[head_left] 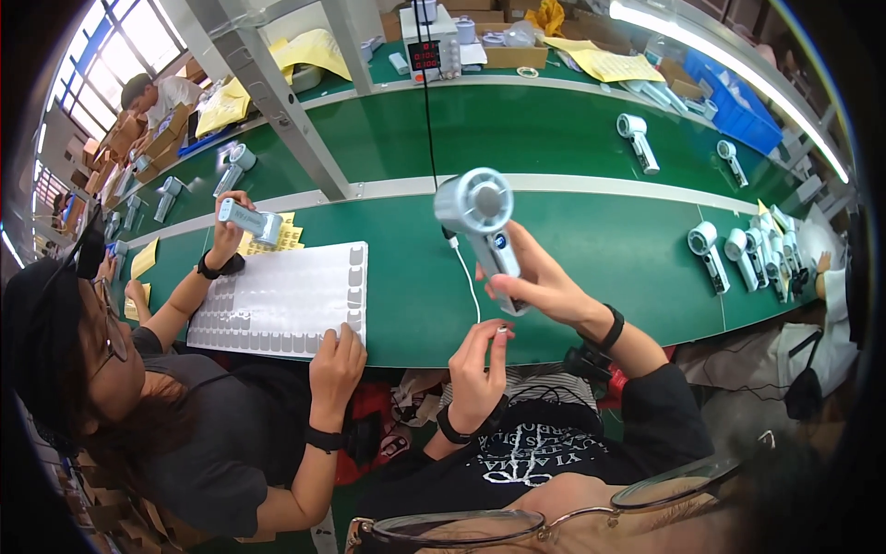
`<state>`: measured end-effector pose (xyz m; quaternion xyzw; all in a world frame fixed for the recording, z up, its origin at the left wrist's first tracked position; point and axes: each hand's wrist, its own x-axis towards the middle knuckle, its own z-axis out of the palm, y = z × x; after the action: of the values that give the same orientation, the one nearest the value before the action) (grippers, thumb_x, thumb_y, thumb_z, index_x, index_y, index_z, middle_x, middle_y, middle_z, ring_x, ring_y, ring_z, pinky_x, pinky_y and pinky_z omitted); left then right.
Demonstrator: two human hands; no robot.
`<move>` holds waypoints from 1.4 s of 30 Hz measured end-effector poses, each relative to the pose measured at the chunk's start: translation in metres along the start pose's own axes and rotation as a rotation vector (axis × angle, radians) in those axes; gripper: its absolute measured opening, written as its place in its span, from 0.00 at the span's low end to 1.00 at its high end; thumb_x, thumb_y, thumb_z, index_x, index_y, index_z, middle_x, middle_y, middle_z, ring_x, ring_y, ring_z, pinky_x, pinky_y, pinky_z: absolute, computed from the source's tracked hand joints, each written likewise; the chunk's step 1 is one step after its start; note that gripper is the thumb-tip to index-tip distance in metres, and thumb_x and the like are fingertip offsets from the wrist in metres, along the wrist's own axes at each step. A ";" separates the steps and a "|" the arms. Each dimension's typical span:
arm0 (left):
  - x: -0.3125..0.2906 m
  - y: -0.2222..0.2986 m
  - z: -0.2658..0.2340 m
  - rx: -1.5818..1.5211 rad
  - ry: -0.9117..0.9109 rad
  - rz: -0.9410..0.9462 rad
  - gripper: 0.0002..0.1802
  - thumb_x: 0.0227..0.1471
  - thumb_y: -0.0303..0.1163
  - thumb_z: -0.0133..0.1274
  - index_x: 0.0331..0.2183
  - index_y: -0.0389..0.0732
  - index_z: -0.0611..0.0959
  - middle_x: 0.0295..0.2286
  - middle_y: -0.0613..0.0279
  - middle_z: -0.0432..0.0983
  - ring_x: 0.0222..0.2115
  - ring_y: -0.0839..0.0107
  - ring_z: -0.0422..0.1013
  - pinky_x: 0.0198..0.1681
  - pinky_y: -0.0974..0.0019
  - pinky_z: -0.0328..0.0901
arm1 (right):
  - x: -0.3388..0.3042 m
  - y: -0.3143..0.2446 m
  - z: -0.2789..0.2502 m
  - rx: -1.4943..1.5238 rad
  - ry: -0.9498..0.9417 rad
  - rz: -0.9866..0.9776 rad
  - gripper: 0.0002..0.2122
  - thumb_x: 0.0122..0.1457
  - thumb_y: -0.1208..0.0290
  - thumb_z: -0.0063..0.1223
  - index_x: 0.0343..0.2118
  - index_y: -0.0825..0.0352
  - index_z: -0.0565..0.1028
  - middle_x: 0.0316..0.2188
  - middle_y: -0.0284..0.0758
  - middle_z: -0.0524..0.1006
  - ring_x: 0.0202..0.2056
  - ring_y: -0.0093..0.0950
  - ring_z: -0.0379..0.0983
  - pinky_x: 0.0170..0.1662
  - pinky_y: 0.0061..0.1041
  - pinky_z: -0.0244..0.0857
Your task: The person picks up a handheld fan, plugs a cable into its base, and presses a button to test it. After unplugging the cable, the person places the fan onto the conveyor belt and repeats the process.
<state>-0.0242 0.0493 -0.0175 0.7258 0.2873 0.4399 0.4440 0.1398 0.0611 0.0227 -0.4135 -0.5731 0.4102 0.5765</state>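
My right hand (pixel 544 282) is wrapped round the handle of a light-blue handheld fan (pixel 475 203), its round head up and tilted to the left. A small dark display shows on the fan's handle. Just below the handle's lower end, my left hand (pixel 475 374) pinches the small plug end of a white charging cable (pixel 468 277). The plug is apart from the fan. From my fingers the cable runs up behind the fan's head, near a black cord (pixel 427 120) hanging from above.
At my left a co-worker holds another fan (pixel 249 220) over a sheet of grey stickers (pixel 277 300). Several fans (pixel 761 249) lie clustered at the right. Beyond a metal rail is a green belt (pixel 535 138) with more fans, and a blue bin (pixel 734 102) stands far right.
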 end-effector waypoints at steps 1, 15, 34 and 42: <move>0.000 -0.002 0.003 -0.024 -0.034 0.004 0.06 0.58 0.22 0.45 0.32 0.29 0.76 0.29 0.52 0.78 0.29 0.65 0.76 0.34 0.68 0.68 | -0.005 -0.007 0.001 0.142 0.050 0.076 0.30 0.59 0.69 0.49 0.61 0.70 0.50 0.53 0.41 0.64 0.43 0.29 0.68 0.41 0.33 0.68; 0.005 -0.002 0.041 -0.007 -0.148 0.043 0.05 0.57 0.22 0.48 0.31 0.30 0.76 0.23 0.55 0.77 0.22 0.67 0.76 0.26 0.69 0.69 | -0.041 0.010 -0.008 0.820 0.374 0.186 0.25 0.57 0.65 0.40 0.56 0.73 0.59 0.50 0.43 0.66 0.41 0.28 0.66 0.42 0.33 0.68; 0.008 -0.001 0.041 0.119 -0.040 0.022 0.01 0.52 0.21 0.51 0.29 0.33 0.77 0.16 0.55 0.72 0.16 0.59 0.69 0.19 0.61 0.61 | -0.043 0.025 0.015 0.306 0.597 0.045 0.25 0.58 0.77 0.48 0.58 0.69 0.55 0.47 0.37 0.65 0.45 0.22 0.65 0.48 0.27 0.66; 0.011 0.006 0.031 0.017 -0.155 -0.104 0.04 0.52 0.20 0.49 0.25 0.34 0.75 0.16 0.52 0.71 0.14 0.57 0.68 0.18 0.60 0.59 | -0.046 0.029 0.020 0.197 0.579 0.005 0.28 0.56 0.80 0.47 0.59 0.68 0.51 0.43 0.36 0.65 0.42 0.21 0.65 0.44 0.22 0.64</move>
<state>0.0085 0.0435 -0.0152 0.7456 0.2930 0.3562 0.4810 0.1199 0.0275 -0.0195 -0.4567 -0.3416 0.3302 0.7521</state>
